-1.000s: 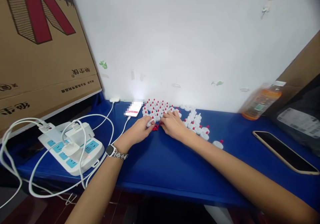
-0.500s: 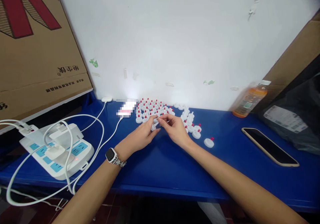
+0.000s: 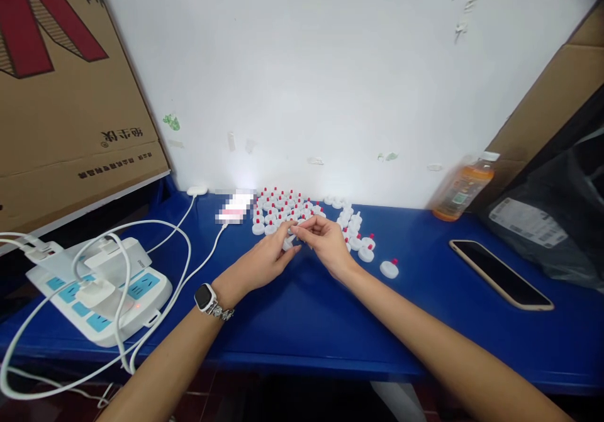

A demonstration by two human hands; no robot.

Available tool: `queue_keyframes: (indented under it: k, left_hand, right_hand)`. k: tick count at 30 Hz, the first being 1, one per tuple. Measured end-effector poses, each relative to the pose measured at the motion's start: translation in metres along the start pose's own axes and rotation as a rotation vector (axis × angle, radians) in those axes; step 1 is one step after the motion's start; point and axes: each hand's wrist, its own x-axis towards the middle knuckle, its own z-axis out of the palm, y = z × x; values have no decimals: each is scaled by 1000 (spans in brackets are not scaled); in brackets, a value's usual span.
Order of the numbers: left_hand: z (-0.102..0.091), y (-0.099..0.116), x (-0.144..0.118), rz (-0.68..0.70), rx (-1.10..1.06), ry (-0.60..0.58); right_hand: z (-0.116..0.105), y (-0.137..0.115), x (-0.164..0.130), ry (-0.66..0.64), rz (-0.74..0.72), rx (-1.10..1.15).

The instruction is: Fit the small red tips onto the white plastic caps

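Two bare hands meet above the blue-covered tabletop (image 3: 302, 321), just in front of a crowd of small white round caps with red tips (image 3: 283, 205) set against the white wall (image 3: 330, 63). The left hand (image 3: 264, 261), a smartwatch on a metal band (image 3: 207, 297) at its wrist, has its fingers closed together on a small white plastic cap (image 3: 287, 242); the cap sits tilted between the fingertips, its nozzle end slanting up and to the right toward the other hand, its long axis running along that same slant. The right hand (image 3: 325, 241) has thumb and forefinger pinched together at the nozzle end of the same cap; what, if anything, sits between those fingertips is too small to tell. The held cap hovers just clear of the tabletop, near the front edge of the capped group. To the right of the hands a looser row of white caps (image 3: 356, 233) trails forward, ending in one lone white cap with a red tip (image 3: 389, 268). A white multi-socket power strip with blue outlets (image 3: 99, 290) lies at far left with white cables (image 3: 184, 265) looped over it; a dark smartphone (image 3: 500, 274) lies flat at right, near an orange drink bottle (image 3: 462, 188)
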Motion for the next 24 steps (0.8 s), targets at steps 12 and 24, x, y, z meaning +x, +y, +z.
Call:
queue_keyframes:
  k: [12,24]
  left_hand:
    - [5,1,-1,35,-47,42]
    - [-11,-8,2,80,47,193]
  right_hand:
    - [7,2,-9,18,-145,-116]
    - [-36,-21,0,-323,-174,-699]
